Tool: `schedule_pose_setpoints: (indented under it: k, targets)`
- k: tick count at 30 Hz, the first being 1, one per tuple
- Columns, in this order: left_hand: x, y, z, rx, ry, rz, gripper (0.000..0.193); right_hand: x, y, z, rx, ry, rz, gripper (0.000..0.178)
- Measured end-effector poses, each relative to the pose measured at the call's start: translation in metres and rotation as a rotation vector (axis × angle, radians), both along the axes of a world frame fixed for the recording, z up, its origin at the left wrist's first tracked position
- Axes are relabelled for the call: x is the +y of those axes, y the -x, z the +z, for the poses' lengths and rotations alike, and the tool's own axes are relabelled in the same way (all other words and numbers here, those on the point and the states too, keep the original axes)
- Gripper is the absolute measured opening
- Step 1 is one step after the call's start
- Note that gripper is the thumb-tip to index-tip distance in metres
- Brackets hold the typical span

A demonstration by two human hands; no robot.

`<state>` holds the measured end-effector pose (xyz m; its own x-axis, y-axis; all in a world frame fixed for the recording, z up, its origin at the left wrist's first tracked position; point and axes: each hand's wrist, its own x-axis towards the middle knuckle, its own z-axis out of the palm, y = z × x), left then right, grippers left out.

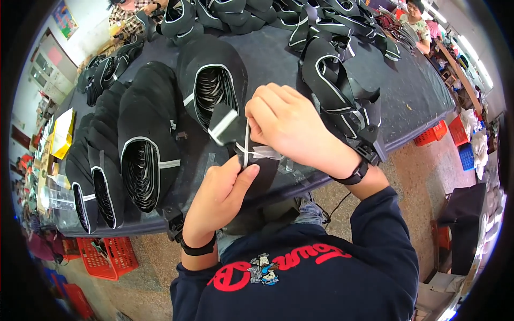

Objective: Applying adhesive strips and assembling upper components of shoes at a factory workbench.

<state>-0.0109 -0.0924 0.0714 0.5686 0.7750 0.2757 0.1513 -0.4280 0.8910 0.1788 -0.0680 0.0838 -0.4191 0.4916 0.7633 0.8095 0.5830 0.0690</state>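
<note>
Over the near edge of the table, both hands work on a black fabric piece with white edging (224,125). My left hand (218,195) pinches the lower end of its narrow white strip between thumb and forefinger. Just above and to the right, my right hand (289,125) is closed with curled fingers at the strip's upper end. Part of the piece is hidden behind the hands. Close to their left stands a thick bundle of nested black pieces (211,59), white-edged at the opening. A similar bundle (147,107) lies farther left.
Slimmer black bundles (104,155) line the table's left side. Loose white-edged pieces (326,75) lie right and far on the dark table (396,107). Red baskets (110,257) stand on the floor. Two people (415,24) are across the table, one at far left, one at far right.
</note>
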Motion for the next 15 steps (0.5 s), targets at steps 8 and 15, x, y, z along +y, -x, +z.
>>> schedule_pose_setpoints:
  k: [8,15]
  targets:
    - [0.005,-0.011,-0.027,-0.303,-0.131,0.479,0.036,-0.020,-0.003,0.000,0.570,0.571,0.329,0.024]
    - [0.009,-0.020,-0.034,-0.490,-0.034,0.541,0.019,-0.027,-0.006,-0.025,0.614,0.692,0.419,0.026]
